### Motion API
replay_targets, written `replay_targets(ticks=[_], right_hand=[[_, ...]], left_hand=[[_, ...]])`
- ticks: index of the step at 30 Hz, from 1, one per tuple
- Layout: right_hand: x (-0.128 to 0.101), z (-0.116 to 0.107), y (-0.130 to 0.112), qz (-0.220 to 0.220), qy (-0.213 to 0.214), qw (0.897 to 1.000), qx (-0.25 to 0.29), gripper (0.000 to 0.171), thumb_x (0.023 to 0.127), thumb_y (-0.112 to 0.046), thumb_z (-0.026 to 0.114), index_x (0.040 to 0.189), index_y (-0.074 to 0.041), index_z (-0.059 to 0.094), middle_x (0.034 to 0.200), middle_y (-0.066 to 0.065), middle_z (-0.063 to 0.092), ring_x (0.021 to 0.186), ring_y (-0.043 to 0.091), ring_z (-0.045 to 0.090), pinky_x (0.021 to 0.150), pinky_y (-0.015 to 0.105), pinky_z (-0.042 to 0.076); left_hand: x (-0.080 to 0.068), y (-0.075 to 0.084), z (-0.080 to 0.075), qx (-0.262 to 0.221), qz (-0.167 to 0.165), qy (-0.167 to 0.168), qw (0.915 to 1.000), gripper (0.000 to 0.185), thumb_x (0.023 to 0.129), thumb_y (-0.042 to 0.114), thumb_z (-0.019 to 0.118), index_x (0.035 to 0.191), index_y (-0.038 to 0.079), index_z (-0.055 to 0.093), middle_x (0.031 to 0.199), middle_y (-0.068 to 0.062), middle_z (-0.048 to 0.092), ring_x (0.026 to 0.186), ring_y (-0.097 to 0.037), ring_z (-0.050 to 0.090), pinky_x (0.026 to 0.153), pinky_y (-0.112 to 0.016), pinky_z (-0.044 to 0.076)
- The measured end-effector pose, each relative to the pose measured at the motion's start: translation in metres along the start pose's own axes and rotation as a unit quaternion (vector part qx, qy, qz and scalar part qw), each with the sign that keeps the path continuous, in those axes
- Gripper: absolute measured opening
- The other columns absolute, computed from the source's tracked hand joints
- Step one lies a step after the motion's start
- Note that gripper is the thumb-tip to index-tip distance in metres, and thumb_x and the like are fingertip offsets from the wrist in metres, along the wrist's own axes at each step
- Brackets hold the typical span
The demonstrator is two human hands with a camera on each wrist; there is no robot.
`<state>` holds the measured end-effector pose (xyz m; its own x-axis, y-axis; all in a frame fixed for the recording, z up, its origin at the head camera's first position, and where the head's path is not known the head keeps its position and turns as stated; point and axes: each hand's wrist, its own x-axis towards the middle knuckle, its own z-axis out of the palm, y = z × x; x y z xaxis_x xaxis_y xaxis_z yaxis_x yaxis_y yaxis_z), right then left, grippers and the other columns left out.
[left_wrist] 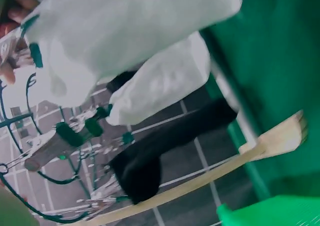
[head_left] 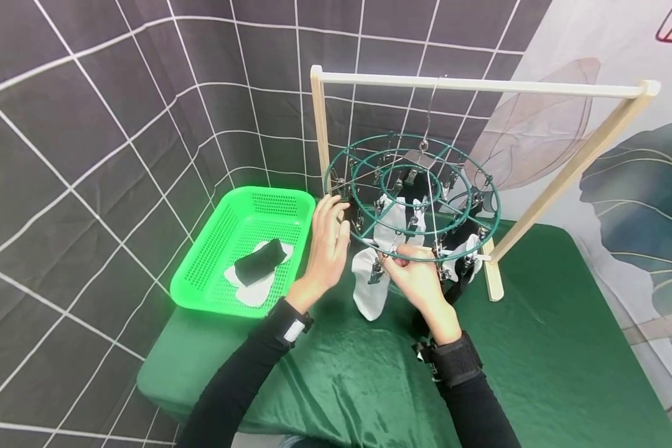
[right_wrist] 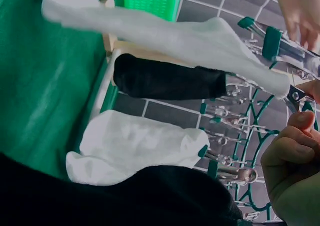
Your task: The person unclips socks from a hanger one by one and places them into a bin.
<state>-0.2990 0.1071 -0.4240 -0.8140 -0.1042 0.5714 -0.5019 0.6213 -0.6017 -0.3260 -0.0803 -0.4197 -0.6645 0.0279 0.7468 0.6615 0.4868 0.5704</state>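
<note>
A round green drying hanger (head_left: 495,214) with metal clips carries white and black socks. My right hand (head_left: 417,274) is at its near rim, with thumb and fingers pinching a clip (right_wrist: 295,96). From that clip a white sock (right_wrist: 165,35) hangs, also seen as the near white sock (head_left: 369,289) in the head view. My left hand (head_left: 330,239) is at the hanger's left rim, fingers extended and nothing held in them. In the right wrist view a black sock (right_wrist: 170,78) and another white sock (right_wrist: 135,141) hang from further clips.
A bright green basket (head_left: 201,274) on the left holds a black sock (head_left: 260,261) and white socks (head_left: 256,291). The hanger hooks over the white bar (head_left: 481,86) of a wooden-legged stand. Green cloth (head_left: 554,336) covers the table; a gridded dark curtain stands behind.
</note>
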Motion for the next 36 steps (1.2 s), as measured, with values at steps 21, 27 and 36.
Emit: replay_targets(ticks=[21, 27, 36], right_hand=[[-0.004, 0.002, 0.007, 0.05, 0.032, 0.997, 0.039, 0.047, 0.076, -0.006, 0.072, 0.049, -0.012, 0.034, 0.046, -0.006, 0.028, 0.044, 0.011, 0.03, 0.046, 0.025, 0.025], [-0.006, 0.002, 0.012, 0.036, 0.059, 0.997, 0.037, 0.047, 0.078, -0.007, 0.072, 0.05, -0.012, 0.034, 0.048, -0.005, 0.029, 0.047, 0.011, 0.03, 0.047, 0.024, 0.023], [-0.009, 0.0, 0.021, 0.021, 0.044, 0.998, 0.05, 0.051, 0.082, -0.008, 0.072, 0.053, -0.011, 0.03, 0.051, -0.01, 0.021, 0.046, 0.007, 0.021, 0.046, 0.024, 0.018]], left_hand=[[-0.093, -0.001, 0.05, -0.369, -0.439, -0.128, 0.8094, 0.068, 0.103, 0.047, 0.021, 0.14, -0.009, 0.032, 0.137, -0.029, 0.044, 0.132, -0.037, 0.039, 0.112, -0.046, 0.026], [-0.094, -0.002, 0.048, -0.363, -0.405, -0.131, 0.8288, 0.058, 0.102, 0.042, 0.036, 0.141, 0.0, 0.039, 0.136, -0.015, 0.049, 0.126, -0.022, 0.046, 0.108, -0.039, 0.033], [-0.092, -0.007, 0.038, -0.356, -0.395, -0.13, 0.8369, 0.04, 0.101, 0.024, 0.046, 0.132, 0.0, 0.05, 0.113, -0.016, 0.063, 0.09, -0.011, 0.061, 0.077, -0.024, 0.05]])
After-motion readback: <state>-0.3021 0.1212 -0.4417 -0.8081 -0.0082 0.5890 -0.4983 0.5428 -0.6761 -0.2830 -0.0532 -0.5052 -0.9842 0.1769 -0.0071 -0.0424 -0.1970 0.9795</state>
